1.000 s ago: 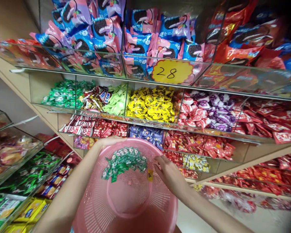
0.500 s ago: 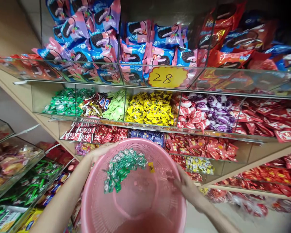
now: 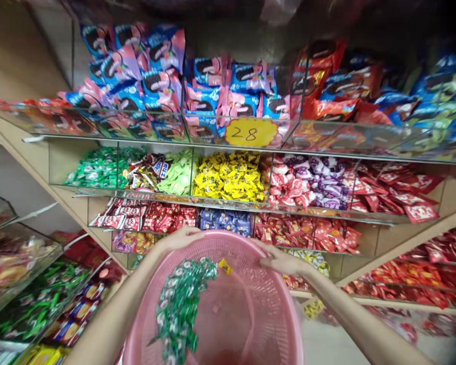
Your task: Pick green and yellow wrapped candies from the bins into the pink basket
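Observation:
A round pink plastic basket [image 3: 289, 309] is held in front of the shelves, tilted so that its inside faces me. My left hand [image 3: 182, 237] grips its rim at the far left. My right hand [image 3: 283, 261] grips the rim at the upper right, thumb inside the basket. Along the left inner side lies a heap of green-wrapped candies [image 3: 182, 304]. One small yellow packet [image 3: 225, 266] sits by the far inner wall. The basket's bottom edge runs out of the picture.
Ahead, tiered shelves hold blue-and-pink cookie packs [image 3: 203, 99], yellow candies [image 3: 230, 177], green candies [image 3: 102, 167], purple-and-white candies [image 3: 330, 182] and red packets [image 3: 399, 190]. A yellow "28" tag [image 3: 251, 133] hangs on the upper glass edge. More bins [image 3: 34, 299] stand at the left.
My right hand has moved up and left along the rim. My left hand has shifted right on it. The green candies have spread down the basket's left side, and the view has shifted slightly.

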Tool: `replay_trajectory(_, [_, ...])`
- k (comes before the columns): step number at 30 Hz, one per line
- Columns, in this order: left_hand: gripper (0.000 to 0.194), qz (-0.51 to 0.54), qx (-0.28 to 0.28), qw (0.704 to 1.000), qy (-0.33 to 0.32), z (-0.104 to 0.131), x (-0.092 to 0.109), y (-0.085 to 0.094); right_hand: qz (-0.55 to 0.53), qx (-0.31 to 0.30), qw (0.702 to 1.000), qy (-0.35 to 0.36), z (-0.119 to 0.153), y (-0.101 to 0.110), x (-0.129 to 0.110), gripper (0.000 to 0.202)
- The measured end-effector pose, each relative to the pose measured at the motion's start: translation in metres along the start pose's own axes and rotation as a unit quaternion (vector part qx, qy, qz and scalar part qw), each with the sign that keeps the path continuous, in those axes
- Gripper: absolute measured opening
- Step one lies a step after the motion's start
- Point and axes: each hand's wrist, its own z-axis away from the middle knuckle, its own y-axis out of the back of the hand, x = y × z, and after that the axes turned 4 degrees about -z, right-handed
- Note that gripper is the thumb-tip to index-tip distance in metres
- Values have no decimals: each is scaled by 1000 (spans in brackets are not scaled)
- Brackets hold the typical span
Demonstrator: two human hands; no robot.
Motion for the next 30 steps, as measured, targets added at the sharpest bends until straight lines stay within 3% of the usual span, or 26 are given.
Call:
replay_trajectory(5, [62, 32, -109, 993, 33, -24, 0, -3, 54, 8, 998, -16, -8, -3, 0, 69])
replay_trajectory(10, [65, -43, -69, 996, 33, -29, -11, -10, 50, 45, 998, 12, -5, -10, 12, 60])
replay_trajectory(14, [66, -44, -60, 996, 46, -31, -19, -10, 140, 141, 980, 12, 0, -3, -10, 52])
replay_trajectory(17, [65, -37, -56, 997, 40, -36, -23, -9, 241, 222, 942, 67, 0, 17, -51, 35])
replay_trajectory(20, [65, -45, -50, 997, 36, -42, -25, -10, 369, 286, 873, 139, -11, 43, -97, 30])
replay_trajectory(23, [65, -46, -51, 997, 40, -47, -27, -12, 516, 279, 793, 167, -32, 61, -129, 26])
replay_trajectory(26, [64, -33, -44, 998, 34, -48, -32, -13, 603, 236, 742, 176, -55, 70, -141, 20])
replay_trajectory(30, [64, -4, -46, 998, 30, -46, -36, -14, 635, 213, 721, 176, -73, 75, -135, 13])
